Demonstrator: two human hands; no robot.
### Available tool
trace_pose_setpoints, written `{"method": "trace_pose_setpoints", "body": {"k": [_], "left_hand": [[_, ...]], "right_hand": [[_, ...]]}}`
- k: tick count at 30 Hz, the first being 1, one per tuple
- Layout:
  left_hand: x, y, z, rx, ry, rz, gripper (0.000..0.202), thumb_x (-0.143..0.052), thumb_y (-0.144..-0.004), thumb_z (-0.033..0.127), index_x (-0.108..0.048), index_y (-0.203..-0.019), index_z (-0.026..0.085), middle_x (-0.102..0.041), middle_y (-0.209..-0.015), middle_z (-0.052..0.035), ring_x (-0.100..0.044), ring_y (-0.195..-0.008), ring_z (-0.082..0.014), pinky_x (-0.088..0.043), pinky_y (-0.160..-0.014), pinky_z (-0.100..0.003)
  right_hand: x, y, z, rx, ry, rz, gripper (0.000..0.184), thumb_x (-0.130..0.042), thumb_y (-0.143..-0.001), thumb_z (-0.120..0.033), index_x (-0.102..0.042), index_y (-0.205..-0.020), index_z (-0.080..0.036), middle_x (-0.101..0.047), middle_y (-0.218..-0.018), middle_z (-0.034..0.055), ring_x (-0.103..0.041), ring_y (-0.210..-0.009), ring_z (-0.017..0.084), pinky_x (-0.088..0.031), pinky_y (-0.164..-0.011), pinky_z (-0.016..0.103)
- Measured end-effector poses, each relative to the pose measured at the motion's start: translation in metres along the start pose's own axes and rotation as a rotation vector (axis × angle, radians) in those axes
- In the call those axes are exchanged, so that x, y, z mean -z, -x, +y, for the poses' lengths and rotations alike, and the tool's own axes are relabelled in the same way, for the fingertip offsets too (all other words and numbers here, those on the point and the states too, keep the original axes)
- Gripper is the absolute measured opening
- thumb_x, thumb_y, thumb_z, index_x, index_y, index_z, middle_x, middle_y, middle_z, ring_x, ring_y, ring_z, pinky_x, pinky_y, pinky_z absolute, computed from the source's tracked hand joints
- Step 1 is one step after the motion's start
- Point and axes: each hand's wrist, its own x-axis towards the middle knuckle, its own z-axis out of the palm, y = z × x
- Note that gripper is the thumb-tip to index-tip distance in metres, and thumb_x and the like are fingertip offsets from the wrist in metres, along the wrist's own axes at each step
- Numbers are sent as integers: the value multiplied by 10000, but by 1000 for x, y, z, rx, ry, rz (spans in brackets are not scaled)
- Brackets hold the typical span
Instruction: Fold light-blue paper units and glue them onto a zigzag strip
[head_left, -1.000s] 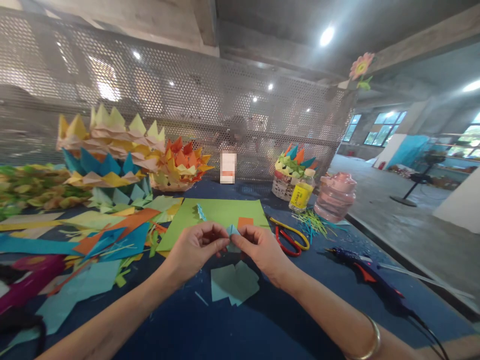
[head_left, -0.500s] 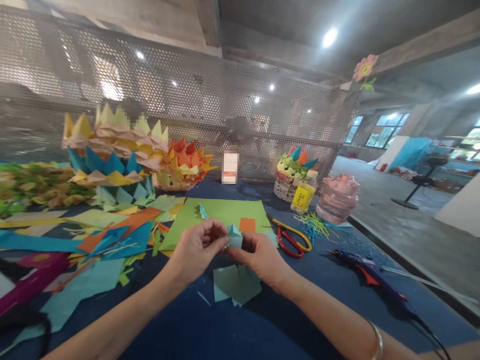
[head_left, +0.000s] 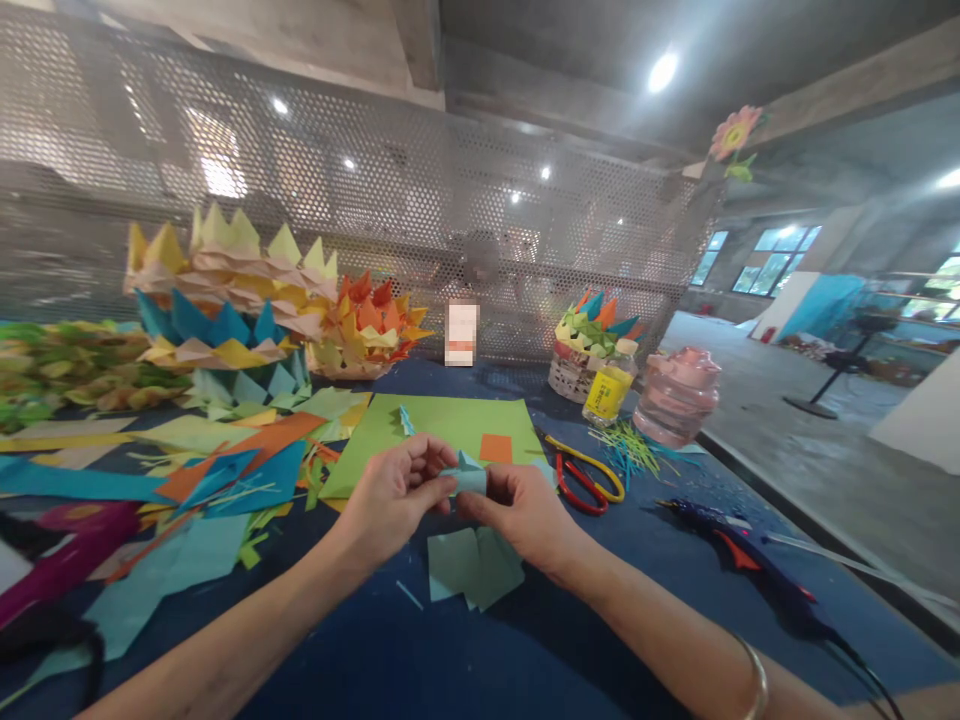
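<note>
Between my two hands is a small piece of folded light-blue paper (head_left: 469, 481), held above the table. My left hand (head_left: 401, 490) pinches its left edge with thumb and fingers. On the other side my right hand (head_left: 525, 508) grips the right end, thumb in front. A small peak of paper stands up along the top of the fold. Just below my hands lie several pale blue-green paper squares (head_left: 465, 568) on the dark blue table. Behind them is a green sheet (head_left: 442, 420) bearing an orange square (head_left: 496, 448) and a small blue folded strip (head_left: 406, 421).
Red-and-yellow-handled scissors (head_left: 589, 480) and a dark blue glue gun (head_left: 739, 545) lie at right. A yellow-labelled bottle (head_left: 609, 388) and a pink bottle (head_left: 676, 398) stand behind. Paper strips (head_left: 82, 482), a magenta tool (head_left: 75, 550) and folded-paper crowns (head_left: 225, 330) fill the left.
The light-blue paper has turned in my fingers: its tall pointed face now shows as a lower, wider band. Both hands stay in nearly the same place.
</note>
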Motion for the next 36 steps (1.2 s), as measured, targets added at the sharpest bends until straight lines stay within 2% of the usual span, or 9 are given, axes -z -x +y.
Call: {"method": "trace_pose_setpoints", "body": {"k": [6, 12, 14, 18, 21, 24, 29, 33, 36], "left_hand": [[-1, -1, 2, 13, 78, 18, 369, -641, -704, 249, -462, -1017, 173, -568, -624, 61, -548, -565, -105, -437, -570, -224], [2, 0, 0, 186, 183, -39, 204, -691, -695, 304, -590, -725, 130, -614, -692, -4, -552, -670, -109, -432, -648, -212], [4, -1, 1, 227, 269, -3, 180, -691, -701, 287, -604, -741, 134, -628, -716, -5, -572, -694, -112, -449, -673, -217], [10, -3, 5, 345, 385, -24, 148, -690, -711, 258, -619, -748, 133, -650, -680, -13, -600, -674, -116, -478, -655, -223], [11, -3, 7, 384, 381, -64, 129, -688, -714, 248, -629, -733, 134, -647, -631, -2, -590, -619, -99, -470, -615, -202], [10, -2, 8, 384, 357, -65, 138, -695, -709, 253, -617, -675, 144, -625, -596, 19, -574, -581, -84, -457, -588, -186], [7, -1, 10, 364, 348, -50, 155, -716, -685, 256, -615, -646, 145, -599, -594, 32, -579, -597, -82, -453, -590, -179], [6, 0, 9, 351, 364, -33, 179, -736, -660, 258, -608, -615, 142, -599, -597, 35, -585, -612, -83, -454, -606, -181], [5, 2, 8, 327, 372, -41, 185, -744, -651, 263, -611, -609, 143, -603, -597, 35, -590, -628, -88, -454, -620, -186]], "right_hand": [[-2, 1, -4, -35, -34, 72, 210, -654, -725, -346, -655, -724, -135, -618, -641, -2, -512, -549, 98, -377, -525, 211], [-3, 0, -6, 11, 43, 96, 211, -623, -753, -345, -604, -766, -135, -589, -676, 8, -508, -584, 105, -398, -526, 212], [-2, 1, -6, 97, 136, 148, 208, -624, -752, -300, -582, -883, -143, -593, -771, 31, -546, -676, 136, -432, -553, 225], [5, 2, -7, 419, 436, 273, 345, -581, -769, -142, -524, -1102, -213, -557, -973, 63, -550, -878, 176, -478, -684, 278], [11, 3, -8, 587, 636, 264, 260, -545, -826, -138, -616, -1043, -262, -543, -973, 57, -545, -880, 175, -470, -766, 316], [16, 2, -9, 658, 709, 262, 159, -560, -853, -223, -693, -909, -290, -554, -900, 47, -547, -841, 173, -475, -739, 317], [16, 0, -7, 677, 719, 277, 109, -596, -838, -259, -703, -857, -268, -565, -874, 46, -547, -834, 173, -468, -744, 321], [12, 0, -8, 612, 651, 300, 45, -616, -816, -219, -660, -826, -224, -550, -885, 47, -556, -837, 169, -469, -780, 324], [7, 2, -9, 540, 577, 325, 15, -611, -804, -201, -621, -797, -209, -550, -899, 48, -560, -843, 169, -481, -726, 298]]}}
